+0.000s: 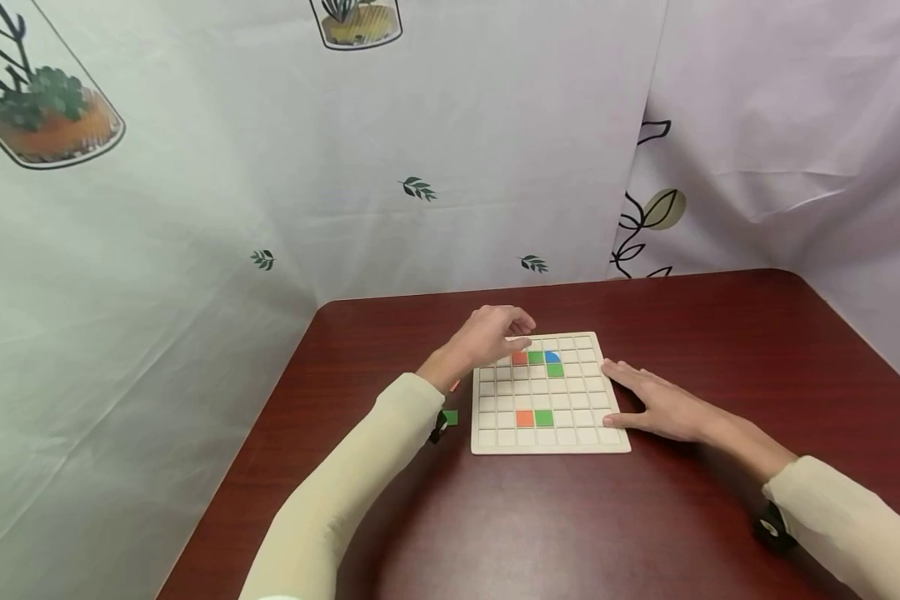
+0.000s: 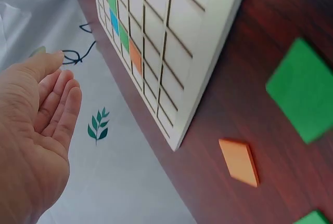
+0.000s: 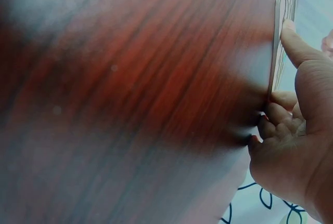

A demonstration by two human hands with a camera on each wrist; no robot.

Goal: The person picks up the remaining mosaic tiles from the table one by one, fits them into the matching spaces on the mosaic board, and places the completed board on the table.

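Note:
A pale grid board (image 1: 498, 387) lies flat on the table. In its far rows are an orange tile (image 1: 520, 359), a green tile (image 1: 536, 357), a tile with a blue quarter-round (image 1: 552, 357) and another green tile (image 1: 555, 370). Nearer me sit an orange tile (image 1: 524, 418) and a green tile (image 1: 543, 418) side by side. My left hand (image 1: 491, 333) hovers over the board's far left corner, fingers loosely bent, and the left wrist view shows nothing in it. With fingers extended, my right hand (image 1: 663, 407) touches the board's right edge, thumb at the near part.
Left of the board lie loose tiles: a green one (image 2: 302, 91), an orange one (image 2: 239, 161) and another green one (image 2: 315, 218), partly cut off. The dark red table (image 1: 555, 525) meets a patterned cloth (image 1: 450, 225) behind and at the sides.

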